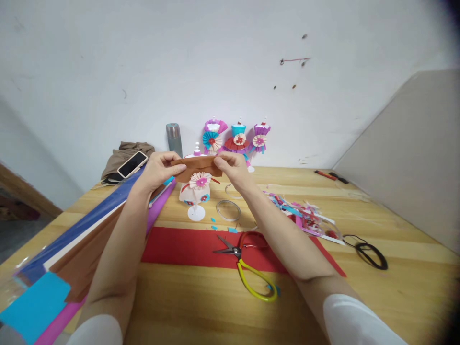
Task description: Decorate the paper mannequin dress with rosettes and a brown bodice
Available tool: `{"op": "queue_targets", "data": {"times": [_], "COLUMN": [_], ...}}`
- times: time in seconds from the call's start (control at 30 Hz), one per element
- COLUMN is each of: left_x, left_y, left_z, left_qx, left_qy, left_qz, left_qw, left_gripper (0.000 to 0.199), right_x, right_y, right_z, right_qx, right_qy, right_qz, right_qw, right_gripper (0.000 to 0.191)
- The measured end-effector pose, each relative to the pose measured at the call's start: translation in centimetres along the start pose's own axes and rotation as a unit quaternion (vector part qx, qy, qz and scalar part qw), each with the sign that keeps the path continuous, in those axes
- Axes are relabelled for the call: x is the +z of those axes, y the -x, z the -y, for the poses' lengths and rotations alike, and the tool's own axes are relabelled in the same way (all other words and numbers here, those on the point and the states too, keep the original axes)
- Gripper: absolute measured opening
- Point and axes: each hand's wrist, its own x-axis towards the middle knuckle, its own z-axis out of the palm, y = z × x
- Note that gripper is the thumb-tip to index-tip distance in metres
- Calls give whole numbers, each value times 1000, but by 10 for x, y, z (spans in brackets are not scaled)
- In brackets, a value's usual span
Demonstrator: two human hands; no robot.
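— The wooden table (359, 297) carries sheets of coloured paper (72, 249); above the small paper-dress figure (197, 189) the left hand (156, 168) and right hand (233, 167) pinch a brown paper strip (197, 166) taut, fingers closed on its ends.

— Pulled harder, it might tear — or knock the figure over. The figure's top is hidden behind the strip; the fingertips are hard to make out.

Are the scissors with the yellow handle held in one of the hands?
No, the scissors lie on the red paper sheet on the table, while the left hand and right hand both hold a brown paper strip.
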Motion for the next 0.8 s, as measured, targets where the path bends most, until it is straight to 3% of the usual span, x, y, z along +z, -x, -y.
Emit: {"op": "queue_targets", "data": {"times": [0.43,0.8], "left_x": [-4,-2], "left_y": [-3,0], "left_z": [9,5], "left_qx": [-10,-24], "left_qy": [36,55], "left_qz": [-1,2], "left_qw": [999,998], "left_gripper": [25,23], "right_x": [0,-9], "right_y": [-1,-3], "right_z": [-10,-9], "right_qx": [26,40], "right_qy": [-71,-22], "right_qz": [-9,42], "right_qw": [997,998], "right_gripper": [27,26]}}
